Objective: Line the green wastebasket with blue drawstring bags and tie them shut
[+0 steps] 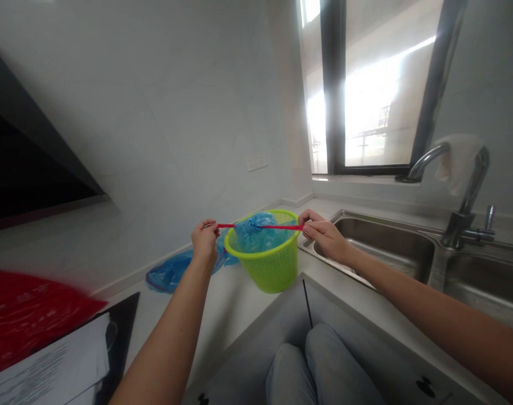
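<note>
A green plastic basket [273, 270] stands on the counter with a blue plastic bag [260, 239] gathered inside it. The bag's red drawstring [279, 227] is pulled taut across the basket's top, with the bunched neck of the bag at its middle. My left hand [206, 239] pinches the string's left end, just outside the basket's rim. On the other side, my right hand [322, 233] grips the right end near the rim. More blue plastic bag [170, 273] lies on the counter behind my left forearm.
To the right is a double steel sink [387, 242] with a curved faucet [467, 197], a cloth [459, 157] draped over it. Printed papers [62, 360] and a red plastic bag [32, 315] lie at the left on a dark cooktop [127, 320]. A wall socket [257, 163] is behind the basket.
</note>
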The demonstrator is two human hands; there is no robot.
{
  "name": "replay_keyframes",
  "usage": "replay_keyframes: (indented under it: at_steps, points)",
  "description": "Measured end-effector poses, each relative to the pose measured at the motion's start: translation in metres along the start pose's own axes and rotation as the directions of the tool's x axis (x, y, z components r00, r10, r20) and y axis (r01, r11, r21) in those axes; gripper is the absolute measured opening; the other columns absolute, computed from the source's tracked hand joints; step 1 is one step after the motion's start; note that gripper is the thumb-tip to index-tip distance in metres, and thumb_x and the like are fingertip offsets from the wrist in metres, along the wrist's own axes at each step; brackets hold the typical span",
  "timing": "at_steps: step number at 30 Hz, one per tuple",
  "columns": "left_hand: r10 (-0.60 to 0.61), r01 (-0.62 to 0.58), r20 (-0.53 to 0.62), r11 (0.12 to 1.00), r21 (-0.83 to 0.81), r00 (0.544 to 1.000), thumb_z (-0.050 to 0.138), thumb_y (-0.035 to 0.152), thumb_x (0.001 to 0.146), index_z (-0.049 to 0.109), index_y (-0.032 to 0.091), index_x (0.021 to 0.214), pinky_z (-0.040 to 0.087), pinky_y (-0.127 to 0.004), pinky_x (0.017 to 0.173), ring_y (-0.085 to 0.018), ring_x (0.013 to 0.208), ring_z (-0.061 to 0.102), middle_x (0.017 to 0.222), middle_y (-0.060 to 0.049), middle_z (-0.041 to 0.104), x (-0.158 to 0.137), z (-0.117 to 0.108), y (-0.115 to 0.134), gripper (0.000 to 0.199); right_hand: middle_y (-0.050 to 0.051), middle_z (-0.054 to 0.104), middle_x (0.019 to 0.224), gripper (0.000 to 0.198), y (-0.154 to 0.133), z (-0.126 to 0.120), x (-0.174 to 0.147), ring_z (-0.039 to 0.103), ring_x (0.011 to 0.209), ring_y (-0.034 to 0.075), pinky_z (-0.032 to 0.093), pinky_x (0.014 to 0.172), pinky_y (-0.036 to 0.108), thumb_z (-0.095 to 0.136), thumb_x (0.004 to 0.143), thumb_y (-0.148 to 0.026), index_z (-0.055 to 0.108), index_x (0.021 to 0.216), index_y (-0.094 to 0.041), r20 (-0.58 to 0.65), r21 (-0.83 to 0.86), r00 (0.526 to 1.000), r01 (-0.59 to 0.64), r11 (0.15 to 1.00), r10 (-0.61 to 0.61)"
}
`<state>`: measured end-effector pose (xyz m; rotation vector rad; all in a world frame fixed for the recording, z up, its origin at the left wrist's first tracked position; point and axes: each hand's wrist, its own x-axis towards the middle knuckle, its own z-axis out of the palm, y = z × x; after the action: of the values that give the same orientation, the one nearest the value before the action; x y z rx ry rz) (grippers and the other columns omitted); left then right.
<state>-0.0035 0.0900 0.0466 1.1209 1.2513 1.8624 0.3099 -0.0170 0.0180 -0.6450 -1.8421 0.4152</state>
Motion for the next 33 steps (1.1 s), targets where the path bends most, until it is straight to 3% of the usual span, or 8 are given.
replay_keyframes:
  at_steps: [9,13,16,20,24,26,29,33]
  points:
    - [0.104,-0.106,-0.071,0.994,-0.023,0.992,0.057,0.027,0.057,0.048,0.021,0.078,0.039,-0.024,0.062,-0.01,0.059,0.046,0.068,0.003,0.047,0.002,0.002,0.005,0.024,0.009,0.056,0.1,0.047,0.006,0.013,-0.004,0.053,0.093,0.023,0.044,0.089,0.037,0.047,0.099,-0.048,0.051,0.062,-0.019,-0.145,0.14,0.986,-0.065,0.988,0.085]
    - [0.068,-0.068,0.002,0.997,0.027,0.998,0.059,0.025,0.058,0.055,0.02,0.08,0.042,-0.026,0.063,-0.013,0.06,0.048,0.066,0.002,0.051,0.002,-0.003,0.011,0.023,0.008,0.057,0.098,0.047,0.015,0.014,-0.001,0.054,0.094,0.022,0.044,0.089,0.036,0.046,0.099,-0.048,0.049,0.062,-0.02,-0.221,0.198,0.967,-0.084,0.977,0.127]
    - [0.11,-0.141,0.14,0.963,0.229,0.984,0.061,0.033,0.069,0.066,0.018,0.086,0.048,-0.034,0.074,-0.02,0.074,0.058,0.078,-0.006,0.061,-0.005,-0.007,0.018,0.023,0.007,0.06,0.095,0.045,0.021,0.013,0.002,0.056,0.096,0.022,0.043,0.093,0.036,0.045,0.1,-0.047,0.055,0.067,-0.02,-0.188,0.162,0.972,-0.109,0.981,0.14]
    - [0.382,-0.536,0.381,0.663,0.522,0.842,0.062,0.05,0.082,0.067,0.021,0.121,0.034,-0.05,0.112,-0.033,0.128,0.05,0.126,-0.015,0.061,-0.032,-0.001,0.035,0.049,0.006,0.064,0.097,0.037,0.021,0.015,-0.003,0.058,0.096,0.021,0.045,0.09,0.035,0.046,0.099,-0.047,0.066,0.086,-0.019,-0.15,0.054,0.973,-0.17,0.984,0.177]
    - [0.289,-0.732,0.725,0.538,0.418,0.626,0.063,0.051,0.086,0.055,0.023,0.141,0.036,-0.045,0.114,-0.029,0.133,0.049,0.142,-0.013,0.055,-0.057,0.02,0.048,0.062,0.005,0.066,0.098,0.028,0.019,0.017,-0.012,0.059,0.093,0.02,0.047,0.085,0.032,0.052,0.095,-0.045,0.063,0.099,-0.02,-0.262,0.083,0.934,-0.229,0.97,0.243]
    - [0.226,-0.78,0.807,0.491,0.389,0.545,0.067,0.046,0.084,0.055,0.025,0.142,0.039,-0.044,0.112,-0.029,0.131,0.052,0.141,-0.012,0.057,-0.061,0.032,0.048,0.062,0.005,0.066,0.097,0.027,0.021,0.015,-0.012,0.06,0.092,0.02,0.048,0.084,0.032,0.05,0.095,-0.045,0.061,0.097,-0.02,-0.341,0.118,0.898,-0.253,0.96,0.278]
    - [0.159,-0.816,0.851,0.413,0.404,0.501,0.071,0.033,0.079,0.063,0.024,0.133,0.042,-0.044,0.108,-0.031,0.123,0.058,0.131,-0.012,0.065,-0.055,0.048,0.041,0.056,0.004,0.066,0.084,0.028,0.031,0.01,-0.011,0.06,0.079,0.018,0.047,0.074,0.029,0.042,0.096,-0.038,0.059,0.082,-0.02,-0.387,0.097,0.822,-0.414,0.905,0.417]
    - [0.047,-0.798,0.851,0.376,0.47,0.523,0.07,0.022,0.074,0.075,0.024,0.102,0.052,-0.041,0.09,-0.032,0.096,0.069,0.104,-0.012,0.074,-0.043,0.059,0.025,0.028,0.007,0.068,0.074,0.026,0.058,0.007,-0.02,0.059,0.068,0.018,0.038,0.063,0.028,0.045,0.089,-0.023,0.059,0.068,-0.017,-0.15,-0.313,0.764,-0.639,0.702,0.628]
